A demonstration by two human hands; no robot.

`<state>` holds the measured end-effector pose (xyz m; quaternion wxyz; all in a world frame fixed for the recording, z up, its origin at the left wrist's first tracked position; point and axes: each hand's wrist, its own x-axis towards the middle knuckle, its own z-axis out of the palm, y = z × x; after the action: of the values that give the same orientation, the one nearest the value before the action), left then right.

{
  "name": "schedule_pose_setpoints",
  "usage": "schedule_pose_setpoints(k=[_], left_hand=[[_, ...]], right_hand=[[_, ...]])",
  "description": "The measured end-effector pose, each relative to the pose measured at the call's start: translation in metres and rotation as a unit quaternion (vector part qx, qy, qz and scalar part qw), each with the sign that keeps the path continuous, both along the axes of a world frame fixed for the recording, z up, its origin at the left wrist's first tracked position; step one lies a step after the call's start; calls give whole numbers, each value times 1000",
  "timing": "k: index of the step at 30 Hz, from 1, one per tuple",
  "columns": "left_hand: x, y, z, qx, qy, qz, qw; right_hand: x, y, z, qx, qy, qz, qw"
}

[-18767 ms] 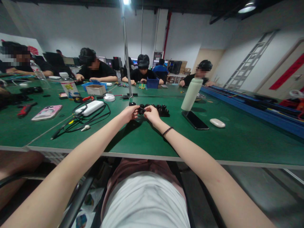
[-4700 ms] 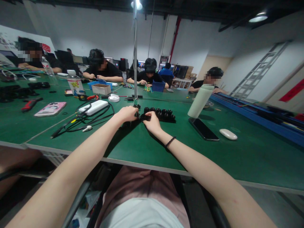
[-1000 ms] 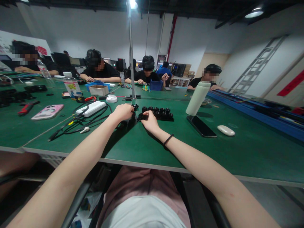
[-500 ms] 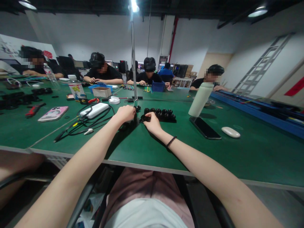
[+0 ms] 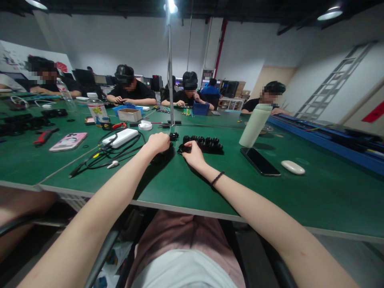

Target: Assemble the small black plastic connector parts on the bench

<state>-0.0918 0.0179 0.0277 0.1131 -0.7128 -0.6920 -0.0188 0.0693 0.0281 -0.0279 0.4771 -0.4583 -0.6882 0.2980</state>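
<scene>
My left hand [image 5: 158,143] rests on the green table [image 5: 186,180] with its fingers curled round a small black part [image 5: 173,136] beside the base of a thin metal pole [image 5: 171,80]. My right hand [image 5: 194,155] lies just to the right of it, fingers closed on the near end of a row of black plastic parts [image 5: 204,145]. Both hands are a few centimetres apart. What lies under each palm is hidden.
A white power bank [image 5: 120,137] with black cables lies left of my hands, a pink phone [image 5: 68,141] further left. Right stand a pale bottle [image 5: 255,125], a black phone [image 5: 260,161] and a white case [image 5: 293,167]. Several people work across the table.
The hands have hardly moved over the last second; my left hand has shifted slightly along the pole's base. The view has tilted a little.
</scene>
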Motion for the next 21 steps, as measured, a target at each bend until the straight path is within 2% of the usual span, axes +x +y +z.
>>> schedule_pose_setpoints(k=[6,15,17,21], left_hand=[[1,-1,1,0,-4,2,1000],[5,-3,2,46,-22,-15,999],[7,-3,3,77,-23,-43,996],[10,-4,4,101,-27,-146,984]], right_hand=[[0,2,-2,9,5,1,1000],[0,1,-1,3,-3,-2,1000],[-1,2,-2,11,5,0,1000],[-1,3,-4,15,17,-4,1000]])
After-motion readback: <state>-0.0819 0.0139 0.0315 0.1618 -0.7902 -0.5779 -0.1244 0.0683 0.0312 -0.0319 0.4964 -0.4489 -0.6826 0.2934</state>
